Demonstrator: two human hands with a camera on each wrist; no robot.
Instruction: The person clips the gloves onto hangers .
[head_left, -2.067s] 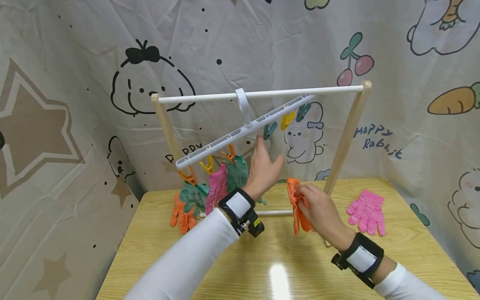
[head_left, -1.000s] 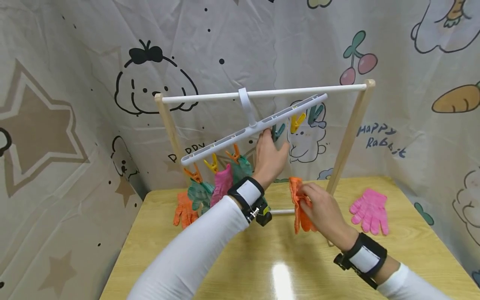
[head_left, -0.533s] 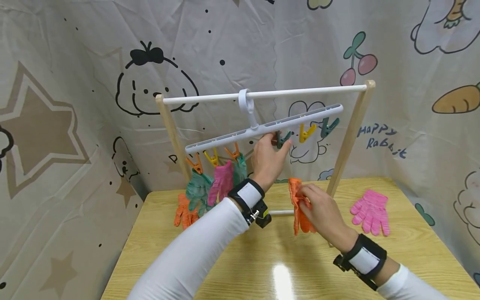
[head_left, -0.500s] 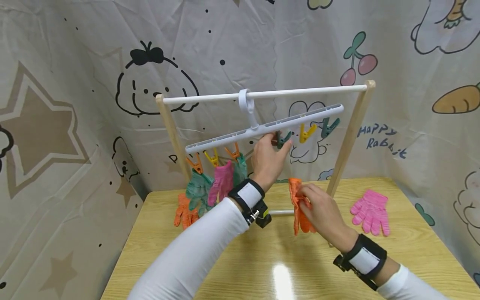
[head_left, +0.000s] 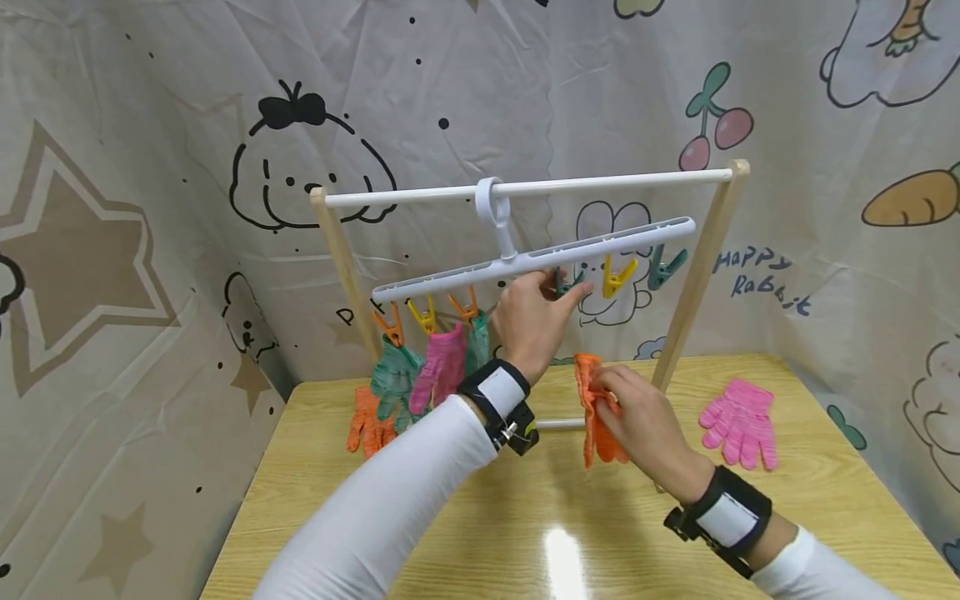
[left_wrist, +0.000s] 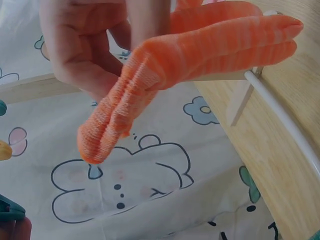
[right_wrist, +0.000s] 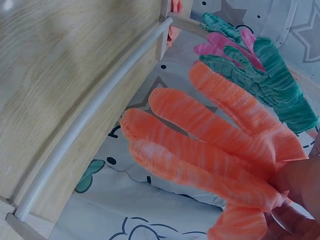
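Note:
My left hand (head_left: pixel 534 321) pinches a dark green clothespin (head_left: pixel 567 283) under the middle of the white hanger (head_left: pixel 600 247). In the left wrist view that green clothespin (left_wrist: pixel 11 209) shows at the lower left edge with a fingertip against it. My right hand (head_left: pixel 645 421) grips an orange knit glove (head_left: pixel 588 404) near its cuff, below the hanger's right half. Its fingers (right_wrist: pixel 190 130) spread out in the right wrist view. A yellow clothespin (head_left: pixel 617 277) and another green clothespin (head_left: pixel 664 268) hang from the hanger's right end with nothing in them.
Orange and yellow clothespins on the left hold a green glove (head_left: pixel 396 375), a pink glove (head_left: pixel 441 362) and another green glove (head_left: pixel 477 342). The hanger hooks over the rack's white bar (head_left: pixel 615 183). An orange glove (head_left: pixel 367 421) and a pink glove (head_left: pixel 741 423) lie on the wooden table (head_left: pixel 450 525).
The hanger has swung round and its right end has come down and toward me. My left fingers have closed onto the green clothespin. My right hand with the orange glove has barely moved.

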